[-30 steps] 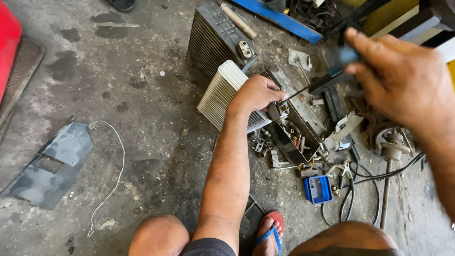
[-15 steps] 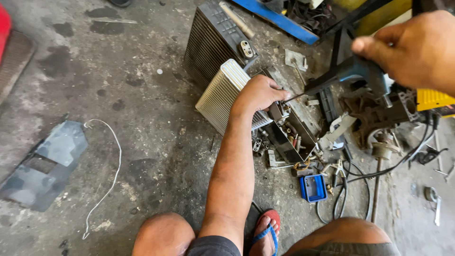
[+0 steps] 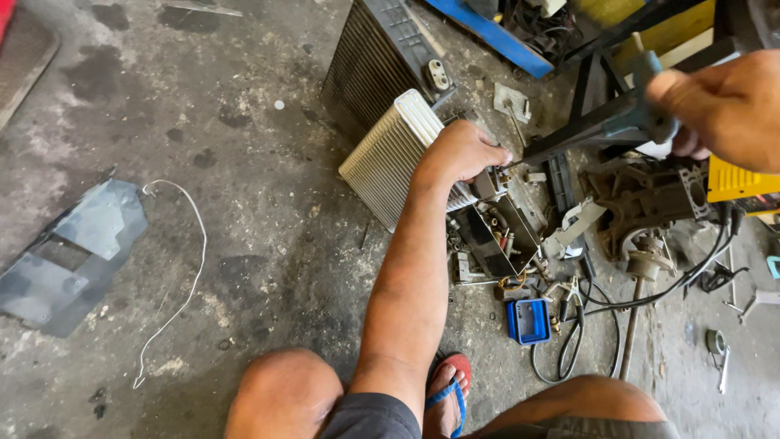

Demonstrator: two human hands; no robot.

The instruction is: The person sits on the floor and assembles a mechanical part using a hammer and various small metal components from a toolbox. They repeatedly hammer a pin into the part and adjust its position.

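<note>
Crouching over a stained concrete floor (image 3: 244, 162) in a cluttered workshop, bare knees and a sandalled foot (image 3: 448, 390) at the lower edge. Left hand (image 3: 463, 150) clenching down on the end fitting of a silver finned coil (image 3: 390, 154), just where coil meets an opened metal casing (image 3: 496, 236) with wiring inside. Right hand (image 3: 723, 106) gripping the blue handle of a long screwdriver (image 3: 585, 134), shaft slanting down and leftward, tip almost touching the left hand's knuckles. Coil lying with long axis running up and right, leaning against a darker finned unit (image 3: 374, 57). Left hand nearer the fitting; right well apart, up by a yellow box (image 3: 739, 183). Scattered about: blue plastic part (image 3: 529, 320), black cables (image 3: 650, 297), loose white wire (image 3: 179, 276), grey sheet piece (image 3: 73, 252).
</note>
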